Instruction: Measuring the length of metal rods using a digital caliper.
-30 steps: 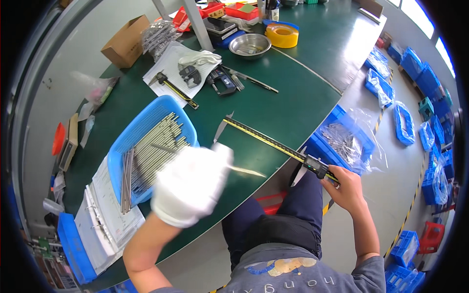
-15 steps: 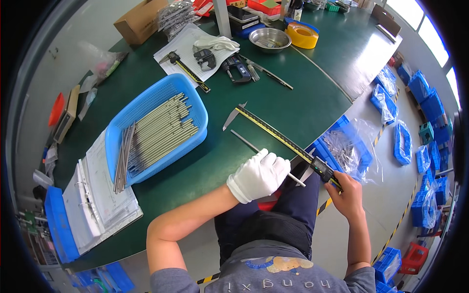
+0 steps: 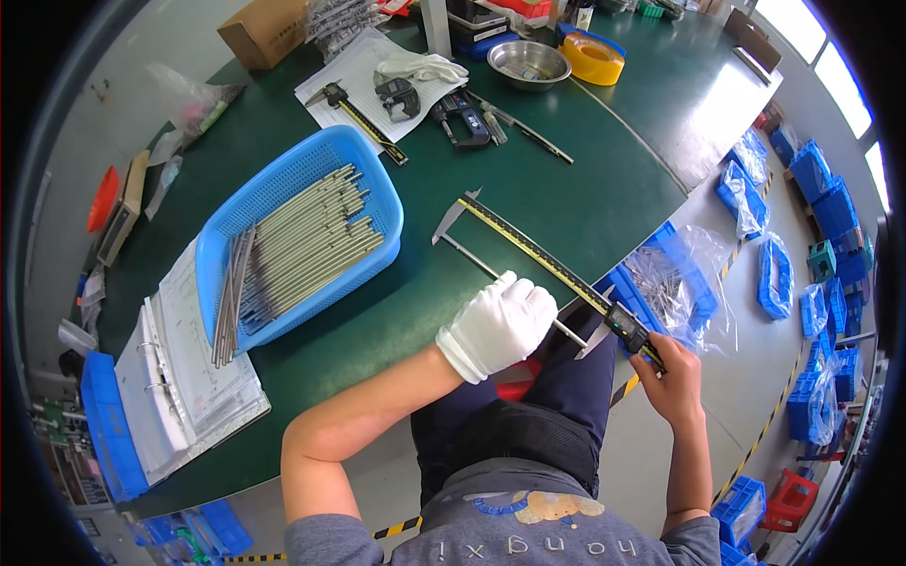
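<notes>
Wearing a white glove, my left hand (image 3: pixel 500 327) is closed around a thin metal rod (image 3: pixel 470 257) near its middle. The rod slants from upper left to lower right. My bare right hand (image 3: pixel 672 377) grips a long digital caliper (image 3: pixel 538 250) by the end with its display. The rod lies between the caliper's jaws: its far end meets the jaw at upper left, its near end the sliding jaw (image 3: pixel 595 340). To the left, a light-blue perforated basket (image 3: pixel 394 222) holds many metal rods (image 3: pixel 307 241), with several darker ones leaning at its left side.
An open ring binder (image 3: pixel 203 396) lies left of the basket. Farther back are a second caliper (image 3: pixel 363 123), two micrometers (image 3: pixel 462 123), a metal bowl (image 3: pixel 528 64) and yellow tape (image 3: pixel 593 61). A blue crate (image 3: pixel 694 283) of metal parts stands beyond the table's right edge.
The rod has moved up and left, so its far end now reaches the caliper's jaw. The sliding jaw now sits against the rod's near end. Both hands keep their hold.
</notes>
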`<state>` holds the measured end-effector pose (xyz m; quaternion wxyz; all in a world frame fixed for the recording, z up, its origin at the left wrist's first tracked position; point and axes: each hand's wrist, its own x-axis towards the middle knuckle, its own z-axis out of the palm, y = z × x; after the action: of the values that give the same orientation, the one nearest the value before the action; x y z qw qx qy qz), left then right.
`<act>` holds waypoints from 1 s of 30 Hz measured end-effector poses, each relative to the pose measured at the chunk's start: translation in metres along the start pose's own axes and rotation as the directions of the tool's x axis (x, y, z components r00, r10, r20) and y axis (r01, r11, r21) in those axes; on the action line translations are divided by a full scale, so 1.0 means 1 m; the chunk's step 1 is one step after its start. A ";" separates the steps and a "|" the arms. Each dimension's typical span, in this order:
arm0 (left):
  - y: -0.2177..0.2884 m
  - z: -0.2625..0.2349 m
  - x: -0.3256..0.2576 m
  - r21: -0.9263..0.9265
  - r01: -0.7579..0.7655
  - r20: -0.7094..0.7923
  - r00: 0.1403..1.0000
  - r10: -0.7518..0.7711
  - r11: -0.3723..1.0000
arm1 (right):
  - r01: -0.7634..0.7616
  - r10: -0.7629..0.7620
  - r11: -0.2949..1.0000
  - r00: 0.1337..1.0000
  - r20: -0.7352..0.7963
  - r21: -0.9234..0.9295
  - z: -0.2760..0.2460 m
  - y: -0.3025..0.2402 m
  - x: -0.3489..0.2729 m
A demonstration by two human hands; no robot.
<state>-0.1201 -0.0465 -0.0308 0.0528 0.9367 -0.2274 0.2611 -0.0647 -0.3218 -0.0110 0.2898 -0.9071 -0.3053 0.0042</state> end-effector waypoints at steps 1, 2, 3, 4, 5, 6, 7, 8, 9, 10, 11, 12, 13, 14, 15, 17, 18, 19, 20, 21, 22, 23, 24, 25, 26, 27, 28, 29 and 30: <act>0.000 -0.001 0.001 -0.014 0.010 -0.005 1.000 -0.010 1.000 | 0.004 -0.004 1.000 1.000 -0.009 0.012 0.000 0.000 0.000; 0.000 -0.001 0.001 -0.029 0.019 -0.009 1.000 -0.020 0.999 | 0.008 -0.008 1.000 1.000 -0.019 0.024 0.001 0.000 -0.001; 0.000 -0.001 0.001 -0.033 0.019 -0.006 1.000 -0.020 0.999 | 0.004 -0.004 1.000 1.000 -0.016 0.024 0.001 0.000 -0.001; 0.000 -0.001 0.001 -0.034 0.025 -0.015 1.000 -0.025 0.999 | 0.007 -0.007 1.000 1.000 -0.010 0.020 0.000 -0.001 -0.001; 0.000 -0.002 0.000 -0.035 0.030 -0.022 0.999 -0.031 0.999 | 0.010 -0.010 1.000 1.000 -0.005 0.017 0.000 -0.001 -0.001; 0.000 -0.004 0.001 -0.041 0.029 -0.019 0.999 -0.030 0.999 | 0.004 -0.004 1.000 1.000 -0.002 0.017 0.000 -0.002 0.000; -0.001 -0.007 0.002 -0.046 0.036 0.007 0.999 -0.036 0.998 | -0.001 0.001 1.000 1.000 -0.004 0.021 0.000 -0.002 0.000; -0.002 -0.008 0.003 -0.050 0.043 0.034 0.999 -0.042 0.998 | -0.006 0.006 1.000 1.000 -0.005 0.026 0.000 -0.001 0.000; -0.002 -0.007 0.004 -0.059 0.040 0.037 0.999 -0.038 0.997 | -0.015 0.015 1.000 1.000 -0.004 0.025 0.000 -0.001 -0.001; -0.003 -0.008 0.005 -0.070 0.024 0.014 1.000 -0.024 0.997 | -0.017 0.017 1.000 1.000 0.003 0.000 0.000 -0.001 -0.001; -0.004 -0.009 0.005 -0.082 0.008 -0.010 1.000 -0.009 0.997 | -0.018 0.019 1.000 1.000 0.010 -0.025 -0.001 -0.001 -0.001; -0.005 -0.009 0.004 -0.085 0.007 -0.007 1.000 -0.008 0.996 | -0.022 0.023 0.999 1.000 0.011 -0.024 -0.002 -0.002 0.000; -0.007 -0.007 0.003 -0.128 -0.003 -0.034 0.999 -0.001 0.992 | -0.020 0.020 0.999 1.000 0.008 -0.028 -0.002 -0.003 0.000; -0.009 -0.007 0.003 -0.170 -0.014 -0.060 0.998 0.004 0.985 | -0.017 0.017 0.999 1.000 0.004 -0.033 -0.002 -0.004 0.000; -0.010 -0.009 0.002 -0.174 -0.019 -0.059 0.998 0.009 0.984 | -0.024 0.024 0.999 1.000 0.002 -0.033 -0.001 -0.006 0.001; -0.012 -0.020 0.007 -0.273 0.092 0.051 0.995 -0.081 0.958 | -0.010 0.010 1.000 1.000 -0.009 -0.006 0.000 -0.008 0.004; -0.013 -0.024 0.009 -0.278 0.083 0.051 0.996 -0.071 0.957 | -0.019 0.018 1.000 1.000 -0.015 -0.007 0.001 -0.008 0.005; -0.014 -0.027 0.011 -0.310 0.117 0.039 0.993 -0.111 0.943 | -0.002 0.002 1.000 1.000 -0.010 -0.017 0.002 -0.009 0.006; -0.014 -0.030 0.013 -0.342 0.150 0.029 0.988 -0.150 0.927 | 0.015 -0.015 1.000 1.000 -0.005 -0.026 0.003 -0.010 0.007; -0.013 -0.032 0.014 -0.298 0.192 0.014 0.980 -0.197 0.935 | 0.005 -0.006 1.000 1.000 -0.012 -0.027 0.004 -0.011 0.008; -0.015 -0.030 0.012 -0.298 0.221 0.008 0.973 -0.229 0.929 | 0.028 -0.028 0.999 1.000 -0.004 -0.028 0.004 -0.012 0.011; -0.016 -0.028 0.011 -0.302 0.219 -0.028 0.971 -0.238 0.928 | 0.051 -0.051 0.998 0.999 0.004 -0.029 0.004 -0.012 0.012; -0.016 -0.027 0.010 -0.306 0.216 -0.064 0.967 -0.246 0.927 | 0.043 -0.043 0.999 0.999 -0.004 -0.029 0.003 -0.012 0.012; -0.015 -0.030 0.010 -0.341 0.259 -0.065 0.953 -0.297 0.904 | 0.041 -0.041 0.999 0.999 0.005 -0.027 0.003 -0.011 0.012; -0.014 -0.031 0.011 -0.376 0.300 -0.063 0.936 -0.347 0.877 | 0.038 -0.037 0.999 0.999 0.014 -0.024 0.003 -0.011 0.012; -0.014 -0.028 0.012 -0.445 0.318 -0.127 0.903 -0.410 0.837 | 0.028 -0.028 0.999 1.000 0.007 -0.024 0.003 -0.010 0.012; -0.011 -0.029 0.012 -0.445 0.312 -0.124 0.907 -0.403 0.840 | 0.022 -0.022 1.000 1.000 0.018 -0.020 0.003 -0.010 0.011; -0.008 -0.028 0.013 -0.603 0.378 -0.074 0.850 -0.522 0.702 | 0.015 -0.014 1.000 0.999 0.029 -0.016 0.003 -0.010 0.011; -0.006 -0.028 0.014 -0.735 0.422 0.000 0.782 -0.623 0.530 | 0.008 -0.008 1.000 1.000 0.025 -0.014 0.004 -0.010 0.012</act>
<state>-0.1193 -0.0409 0.0006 0.5095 0.8241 -0.0055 0.2476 -0.0609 -0.3069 -0.0067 0.2799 -0.9077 -0.3126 0.0121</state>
